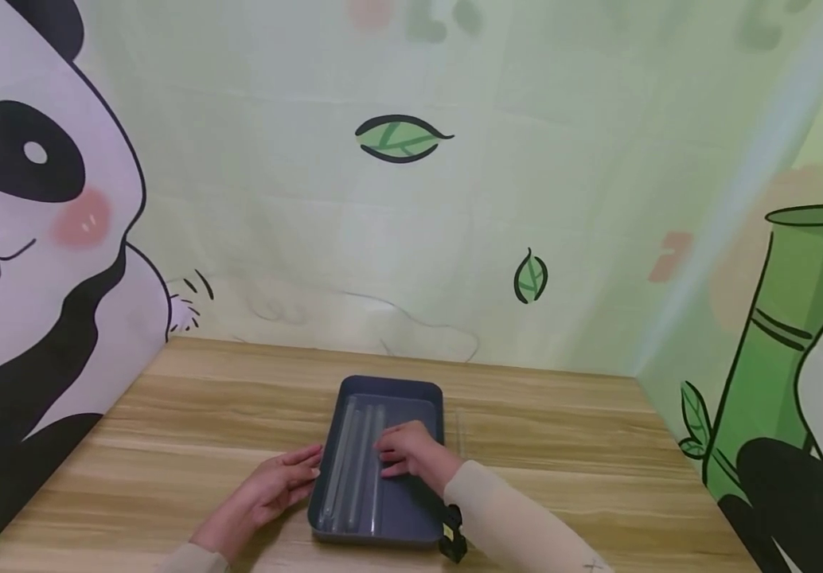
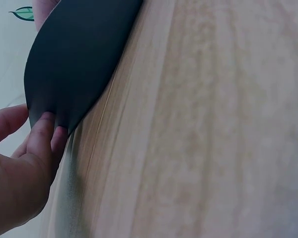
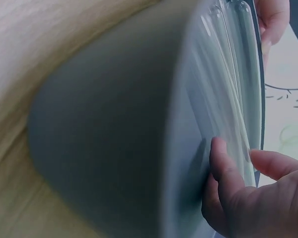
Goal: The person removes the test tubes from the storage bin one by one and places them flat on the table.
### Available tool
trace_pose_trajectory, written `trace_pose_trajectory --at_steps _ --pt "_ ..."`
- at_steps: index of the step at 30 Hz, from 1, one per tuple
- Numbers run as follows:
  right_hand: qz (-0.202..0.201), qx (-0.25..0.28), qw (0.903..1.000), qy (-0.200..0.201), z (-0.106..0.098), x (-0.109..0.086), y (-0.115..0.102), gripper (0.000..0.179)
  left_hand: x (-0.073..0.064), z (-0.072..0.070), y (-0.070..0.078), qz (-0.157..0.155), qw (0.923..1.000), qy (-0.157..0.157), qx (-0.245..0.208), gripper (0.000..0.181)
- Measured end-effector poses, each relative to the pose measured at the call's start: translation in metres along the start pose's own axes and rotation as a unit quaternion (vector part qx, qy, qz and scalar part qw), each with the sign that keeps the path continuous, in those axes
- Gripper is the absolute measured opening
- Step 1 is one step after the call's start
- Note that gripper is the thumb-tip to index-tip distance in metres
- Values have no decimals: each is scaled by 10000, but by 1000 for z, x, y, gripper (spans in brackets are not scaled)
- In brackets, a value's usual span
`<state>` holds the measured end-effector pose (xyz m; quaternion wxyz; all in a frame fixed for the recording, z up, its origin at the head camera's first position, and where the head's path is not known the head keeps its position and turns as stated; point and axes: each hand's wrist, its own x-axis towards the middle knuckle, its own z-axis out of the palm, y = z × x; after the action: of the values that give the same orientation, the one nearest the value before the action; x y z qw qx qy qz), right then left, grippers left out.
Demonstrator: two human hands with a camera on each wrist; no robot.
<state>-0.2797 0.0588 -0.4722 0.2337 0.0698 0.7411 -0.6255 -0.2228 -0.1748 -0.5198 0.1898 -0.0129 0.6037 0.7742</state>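
Observation:
A dark blue rectangular tray [image 1: 419,517] lies on the wooden table. Several long clear test tubes [image 1: 343,469] lie lengthwise along its left side, with rounded ends visible in the right wrist view. My left hand [image 1: 278,485] touches the tray's left wall from outside, its fingertips [image 2: 48,116] resting on the wall and the thumb near the rim. Inside the tray, my right hand [image 1: 411,454] is at the rightmost tube. The thumb and fingers [image 3: 221,148] are spread apart, and the tubes [image 3: 228,84] run down into the gap between them.
Wooden table surface [image 1: 562,477] surrounds the tray. A thin clear strip [image 1: 458,434] shows just right of the tray. A black device [image 1: 453,533] sits at my right wrist, close to the tray's near right corner. Behind stands a printed cloth backdrop [image 1: 275,175].

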Motion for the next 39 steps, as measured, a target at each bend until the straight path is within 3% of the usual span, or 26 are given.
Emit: trace_pose_trajectory --at_steps 14,29,39 --pt "13 316 9993 199 -26 -2 -8 45 1 -3 2 32 10000 3 84 67" --pt "134 290 9995 -33 -43 -8 -20 44 0 -3 -1 29 10000 6 38 68" --pt "266 299 9984 -397 -60 -9 -32 45 0 -2 -1 8 10000 18 45 67"
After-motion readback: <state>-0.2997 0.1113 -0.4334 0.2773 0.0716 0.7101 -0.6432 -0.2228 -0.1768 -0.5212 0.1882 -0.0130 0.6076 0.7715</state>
